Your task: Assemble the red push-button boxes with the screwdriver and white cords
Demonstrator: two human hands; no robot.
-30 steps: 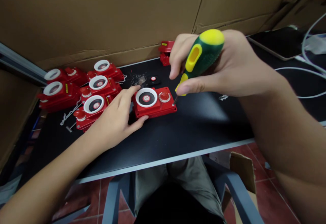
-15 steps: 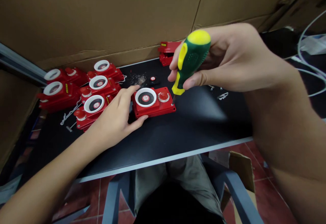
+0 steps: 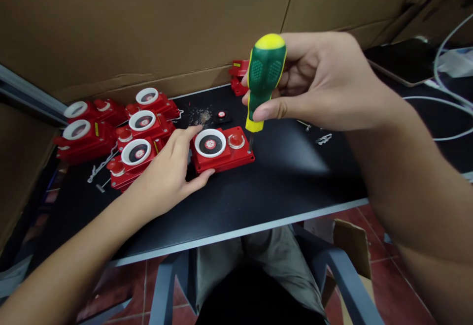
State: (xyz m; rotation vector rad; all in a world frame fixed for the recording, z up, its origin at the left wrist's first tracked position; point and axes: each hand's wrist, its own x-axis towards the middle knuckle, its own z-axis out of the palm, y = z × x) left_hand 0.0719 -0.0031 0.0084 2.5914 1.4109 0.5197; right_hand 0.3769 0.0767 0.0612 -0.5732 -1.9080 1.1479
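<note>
A red alarm box (image 3: pixel 225 160) with a white-rimmed round sounder and a small red lamp lies flat on the black table. My left hand (image 3: pixel 177 162) grips its left end, thumb on the near side and fingers on the far side. Closed around a green and yellow screwdriver (image 3: pixel 265 76) is my right hand (image 3: pixel 314 79). The screwdriver stands nearly upright, its tip at the screw (image 3: pixel 249 151) in the box's right corner. Part of the handle hides the right-hand fingers.
Several similar red alarm boxes (image 3: pixel 86 140) crowd the table's left side. Another red box (image 3: pixel 238 76) sits at the back by the cardboard wall (image 3: pixel 155 19). Small metal pieces (image 3: pixel 323 139) and a white cable (image 3: pixel 436 98) lie to the right. A black round part (image 3: pixel 221 116) rests behind the box.
The screwdriver has gone from leaning right to nearly upright, as my right hand shifted slightly left. My left hand and the alarm box have hardly moved.
</note>
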